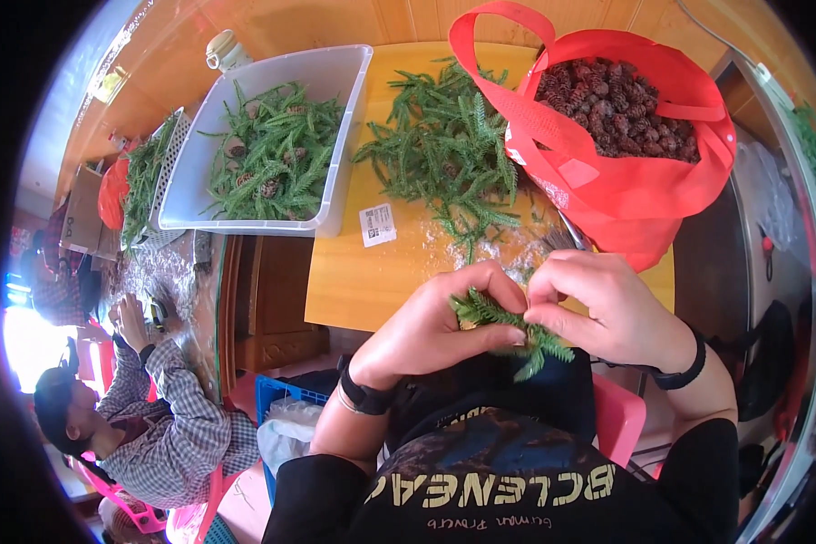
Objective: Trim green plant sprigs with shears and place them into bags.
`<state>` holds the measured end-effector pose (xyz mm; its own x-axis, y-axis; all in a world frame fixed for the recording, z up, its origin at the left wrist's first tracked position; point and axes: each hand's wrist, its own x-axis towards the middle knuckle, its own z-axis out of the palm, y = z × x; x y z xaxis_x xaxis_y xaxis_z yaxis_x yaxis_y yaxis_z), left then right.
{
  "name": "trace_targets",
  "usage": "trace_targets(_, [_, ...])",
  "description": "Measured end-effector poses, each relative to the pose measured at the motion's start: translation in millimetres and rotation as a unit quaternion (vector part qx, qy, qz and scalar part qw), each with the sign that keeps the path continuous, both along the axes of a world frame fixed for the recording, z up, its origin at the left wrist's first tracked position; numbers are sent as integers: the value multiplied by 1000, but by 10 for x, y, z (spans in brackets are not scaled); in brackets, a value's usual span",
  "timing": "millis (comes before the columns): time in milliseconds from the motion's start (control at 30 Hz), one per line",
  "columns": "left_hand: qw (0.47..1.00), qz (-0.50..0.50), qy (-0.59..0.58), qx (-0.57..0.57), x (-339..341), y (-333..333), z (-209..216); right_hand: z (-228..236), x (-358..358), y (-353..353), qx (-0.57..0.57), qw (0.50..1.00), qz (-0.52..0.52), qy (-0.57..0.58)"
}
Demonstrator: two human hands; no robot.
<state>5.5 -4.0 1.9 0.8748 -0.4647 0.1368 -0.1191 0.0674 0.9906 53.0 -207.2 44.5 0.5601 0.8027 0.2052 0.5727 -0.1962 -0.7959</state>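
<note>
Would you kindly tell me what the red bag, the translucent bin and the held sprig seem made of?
Red bag: probably matte fabric, perhaps non-woven, from its soft folds. Translucent bin: likely smooth plastic, from its cloudy walls. Held sprig: possibly satin plastic, being evenly green; maybe real.

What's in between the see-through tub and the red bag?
The head view shows a heap of green sprigs between the tub and the red bag, on the yellow table, with a white label lying near the tub.
</note>
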Motion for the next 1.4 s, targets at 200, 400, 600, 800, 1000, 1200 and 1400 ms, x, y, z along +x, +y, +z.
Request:
trace_targets(200, [975, 106, -132, 146, -43, -78, 109, 14, 0, -28, -45, 992, -89, 73])
trace_targets(400, [991, -25, 91, -93, -24, 40, 7, 84, 19, -53, 2, 990, -6, -144])
trace_targets(600, [976, -66, 147, -149, -20, 36, -8, 76, 94, -35, 33, 962, 52, -265])
trace_targets(800, [998, -10, 33, -59, -21, -24, 34, 100, 44, -50, 0, 953, 47, -299])
trace_targets(1000, [980, 105, -135, 98, -75, -95, 135, 81, 12, -109, -85, 991, -64, -87])
trace_targets(1200, [992, 24, 99, -77, -59, -9, 62, 97, 68, -109, 36, 967, 39, -250])
trace_targets(1400, [977, -12, 141, -158, -62, -4, 43, 193, 78, -107, 45, 956, 66, -282])
